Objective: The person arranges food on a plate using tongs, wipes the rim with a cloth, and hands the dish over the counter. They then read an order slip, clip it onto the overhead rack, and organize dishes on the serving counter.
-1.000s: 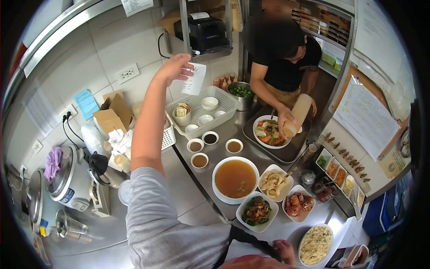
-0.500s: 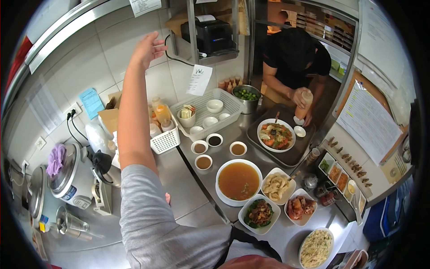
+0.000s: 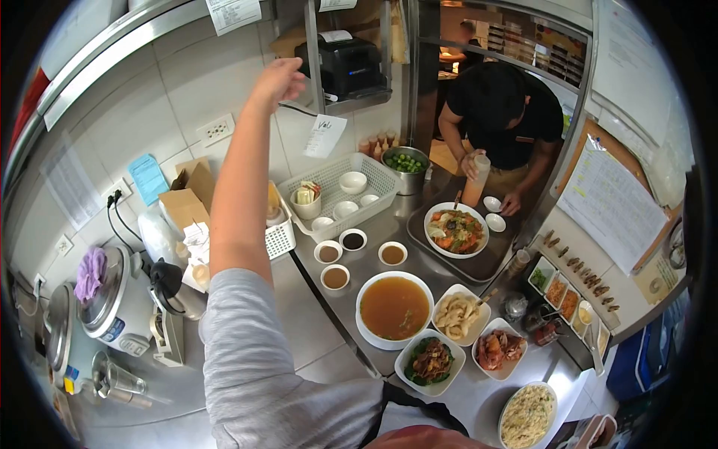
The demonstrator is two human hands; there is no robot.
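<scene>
My left hand (image 3: 280, 81) is raised at the end of a bare forearm, just left of the black receipt printer (image 3: 351, 67) on its metal shelf. It is open and loosely bent, with nothing visible in it. My right hand is out of view. Below and right of the hand, a paper slip (image 3: 324, 136) marked "VoL" hangs from the shelf. Under my arm stands a white basket (image 3: 281, 238) of sauce bottles, partly hidden. Beside it is a perforated tray (image 3: 351, 196) with small bowls. Several sauce cups (image 3: 335, 278) sit near a big bowl of broth (image 3: 395, 307).
Across the pass, another person grips an orange sauce bottle (image 3: 477, 182) beside a bowl of food (image 3: 456, 230) on a dark tray (image 3: 422, 258). Dishes with dumplings (image 3: 458, 314), meat (image 3: 499, 350) and fried rice (image 3: 528, 415) fill the right. Rice cookers (image 3: 112, 303) stand left.
My left hand has shifted right, closer to the printer, its fingers more bent. A fingertip below my sleeve has gone from view. The other person's bottle has moved left and is lower.
</scene>
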